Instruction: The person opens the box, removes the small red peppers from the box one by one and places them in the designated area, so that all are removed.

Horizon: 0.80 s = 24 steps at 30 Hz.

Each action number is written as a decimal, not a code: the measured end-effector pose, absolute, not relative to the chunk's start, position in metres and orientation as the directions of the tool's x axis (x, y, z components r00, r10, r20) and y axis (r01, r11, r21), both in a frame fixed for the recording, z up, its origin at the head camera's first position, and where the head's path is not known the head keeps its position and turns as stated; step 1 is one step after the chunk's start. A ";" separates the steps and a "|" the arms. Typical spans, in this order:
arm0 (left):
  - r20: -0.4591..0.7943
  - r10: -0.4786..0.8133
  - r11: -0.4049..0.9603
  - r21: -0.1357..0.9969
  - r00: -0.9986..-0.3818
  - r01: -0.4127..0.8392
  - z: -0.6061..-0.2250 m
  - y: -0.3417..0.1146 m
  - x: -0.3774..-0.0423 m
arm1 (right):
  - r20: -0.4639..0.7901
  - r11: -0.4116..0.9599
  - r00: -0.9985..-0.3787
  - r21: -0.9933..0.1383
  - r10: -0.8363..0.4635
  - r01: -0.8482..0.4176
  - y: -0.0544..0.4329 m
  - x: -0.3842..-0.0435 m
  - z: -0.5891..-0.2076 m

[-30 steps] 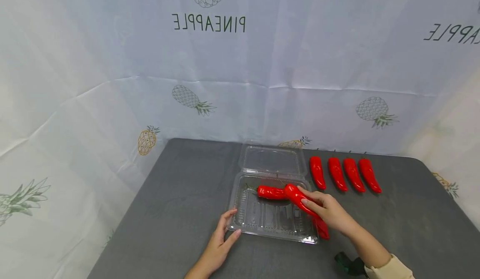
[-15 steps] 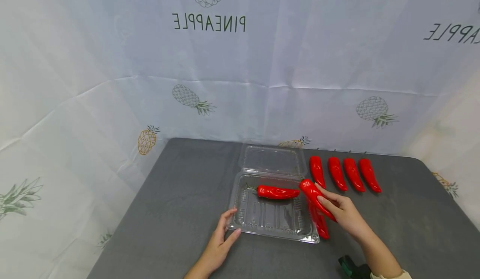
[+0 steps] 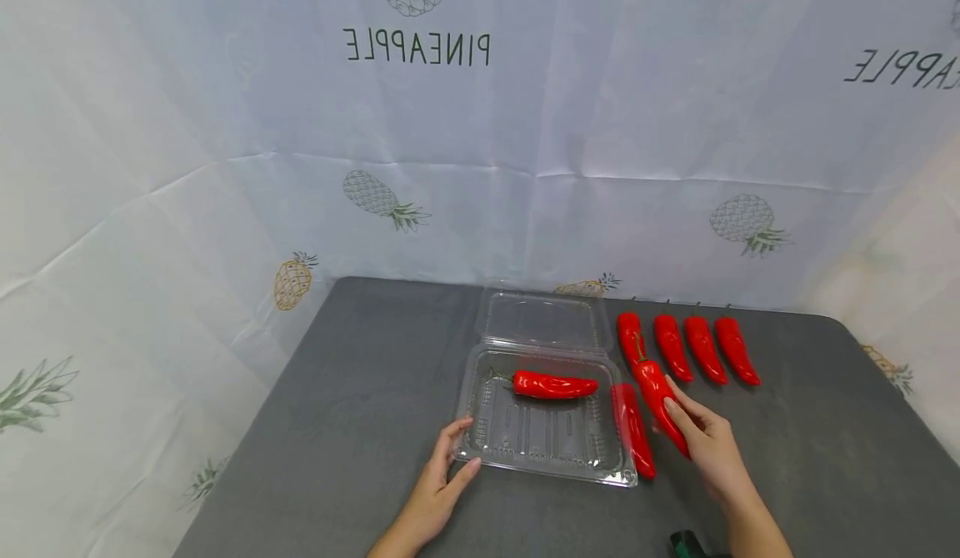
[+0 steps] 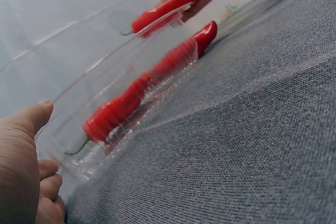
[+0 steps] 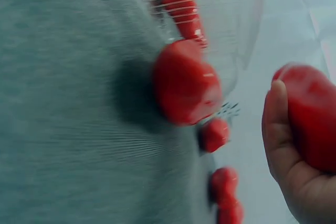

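Observation:
My left hand (image 3: 437, 483) holds the front left corner of a clear plastic clamshell box (image 3: 525, 460), thumb and fingers at its rim. Inside the box, near the back, one red chili pepper (image 3: 555, 385) lies crosswise, green stem to the left. My right hand (image 3: 708, 449) grips another red chili pepper (image 3: 658, 399) by its side, stem pointing away, beyond the box's right side. In the right wrist view this held pepper (image 5: 315, 116) is raised at the right. Between it and the box, a further chili pepper (image 3: 637, 441) lies along the right wall, partly seen through the plastic.
A row of several red chili peppers (image 3: 703, 349) lies at the table's back right. The box's lid (image 3: 543, 318) is folded back towards the patterned curtain (image 3: 480, 141). Dark grey cloth covers the table (image 3: 375, 374). A dark green object (image 3: 686, 544) sits by my right wrist.
My right hand has carried its pepper from over the box to the right, turning it so the stem points away. The left hand and the box have stayed in place.

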State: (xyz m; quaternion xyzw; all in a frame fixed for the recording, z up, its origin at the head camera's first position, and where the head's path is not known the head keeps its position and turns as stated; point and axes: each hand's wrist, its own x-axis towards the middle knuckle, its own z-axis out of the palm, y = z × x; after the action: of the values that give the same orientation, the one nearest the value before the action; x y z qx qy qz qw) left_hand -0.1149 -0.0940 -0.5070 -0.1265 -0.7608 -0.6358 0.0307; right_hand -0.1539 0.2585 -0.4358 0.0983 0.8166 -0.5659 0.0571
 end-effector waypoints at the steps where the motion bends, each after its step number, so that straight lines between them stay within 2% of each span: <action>1: 0.207 0.153 0.162 0.959 -0.966 0.231 -0.507 -0.094 -0.115 | -0.225 0.319 -0.968 -0.914 0.113 0.250 0.259 -0.153 -0.438; 4: 0.199 0.150 0.184 0.957 -0.968 0.225 -0.506 -0.094 -0.115 | -0.287 0.282 -0.945 -0.904 0.155 0.320 0.261 -0.154 -0.445; 9: 0.171 0.158 0.225 0.953 -0.972 0.204 -0.504 -0.095 -0.114 | -0.317 0.250 -0.927 -0.898 0.199 0.361 0.265 -0.154 -0.453; 24: 0.168 0.179 0.227 0.952 -0.969 0.207 -0.502 -0.094 -0.114 | -0.180 0.515 -0.922 -0.785 0.343 0.345 0.275 -0.155 -0.476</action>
State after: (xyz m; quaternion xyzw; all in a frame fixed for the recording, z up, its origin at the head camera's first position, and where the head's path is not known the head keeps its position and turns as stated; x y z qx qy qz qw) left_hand -0.1141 -0.0935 -0.5016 -0.1231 -0.7832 -0.6093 0.0114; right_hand -0.1548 0.2755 -0.4759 0.1976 0.8702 -0.4513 0.0011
